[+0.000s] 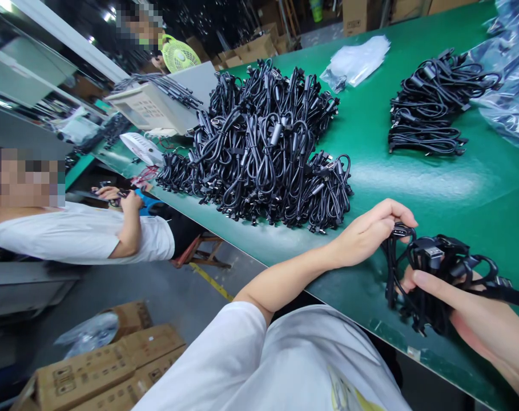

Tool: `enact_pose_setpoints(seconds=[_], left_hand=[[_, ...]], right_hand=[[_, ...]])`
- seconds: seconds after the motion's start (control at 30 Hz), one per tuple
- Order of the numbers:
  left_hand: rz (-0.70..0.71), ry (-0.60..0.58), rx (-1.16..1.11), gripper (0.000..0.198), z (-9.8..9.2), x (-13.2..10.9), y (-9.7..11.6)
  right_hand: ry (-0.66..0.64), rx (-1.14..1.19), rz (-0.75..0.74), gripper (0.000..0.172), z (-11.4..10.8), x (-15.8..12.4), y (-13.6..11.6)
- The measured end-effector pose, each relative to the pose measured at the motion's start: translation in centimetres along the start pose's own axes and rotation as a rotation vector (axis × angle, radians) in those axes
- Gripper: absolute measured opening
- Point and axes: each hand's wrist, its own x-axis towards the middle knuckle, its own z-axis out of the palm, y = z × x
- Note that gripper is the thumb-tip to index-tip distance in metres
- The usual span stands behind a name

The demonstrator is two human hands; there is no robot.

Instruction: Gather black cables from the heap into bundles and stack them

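The left hand [366, 237] closes on a plug [401, 231] at the top of a bundle of black cables [439, 274], probably USB leads, at the lower right of the frame, its arm reaching across the green worktop [417, 188]. The right hand [469, 311] cups the bundle from below, thumb laid over it, keeping the loops gathered and under control. A heap of coiled black cables [259, 148] fills mid-frame.

Open green bench [413, 182] runs from the left hand [368, 237] to a black cable pile [259, 148], the nearest obstacle; a second pile [430, 105] lies farther right.
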Motion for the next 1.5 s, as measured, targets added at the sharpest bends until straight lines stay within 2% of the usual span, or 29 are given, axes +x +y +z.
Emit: enact_pose_setpoints(seconds=[0.1,0.2,0.33,0.4,0.47,0.57,0.63,0.7,0.8,0.9,1.03,1.17,1.37,1.5], left_hand=[[-0.006,0.038,-0.014,0.021,-0.2,0.1,-0.1],[0.001,0.083,-0.027,0.02,-0.2,0.1,-0.4],[0.008,0.018,0.095,0.023,0.7,-0.4,-0.4],[-0.006,-0.027,0.197,0.028,1.2,-0.7,-0.4],[0.016,-0.025,0.295,0.031,1.6,-0.8,-0.4],[0.062,0.097,0.311,0.042,1.6,-0.6,-0.9],[-0.01,0.147,0.212,0.047,1.6,-0.6,-1.3],[-0.131,0.061,0.133,0.045,1.7,-0.6,-1.4],[-0.255,-0.181,0.142,0.043,2.3,-1.1,-1.2],[-0.36,-0.259,0.136,0.049,3.2,-1.6,-1.2],[-0.511,-0.186,-0.117,0.056,4.4,-2.2,-2.0],[-0.478,-0.085,-0.296,0.053,5.2,-2.6,-3.0],[-0.376,-0.039,-0.26,0.048,5.3,-2.7,-3.2],[-0.333,-0.03,-0.101,0.047,5.2,-2.8,-2.9]], right_hand=[[-0.014,0.047,0.026,0.024,-0.5,0.5,-0.1],[0.034,0.122,0.035,0.034,-1.2,1.6,0.1],[-0.061,0.193,0.094,0.052,-1.5,2.8,1.4],[-0.102,0.224,0.15,0.05,-1.3,2.9,2.0],[-0.096,0.244,0.182,0.046,-1.0,2.8,2.2],[-0.055,0.279,0.111,0.047,-0.7,2.3,1.6],[0.023,0.329,0.007,0.044,-0.8,2.2,0.8],[0.152,0.381,-0.102,0.037,-1.2,2.3,-0.2],[0.325,0.438,-0.225,0.03,-2.1,2.7,-1.1],[0.361,0.483,-0.264,0.024,-2.6,3.1,-1.3],[0.334,0.522,-0.28,0.019,-2.4,3.2,-1.0],[0.312,0.51,-0.329,0.019,-2.3,3.0,-0.8],[0.27,0.499,-0.331,0.02,-2.8,3.4,-0.6],[0.223,0.501,-0.323,0.018,-2.8,3.4,-0.5]])
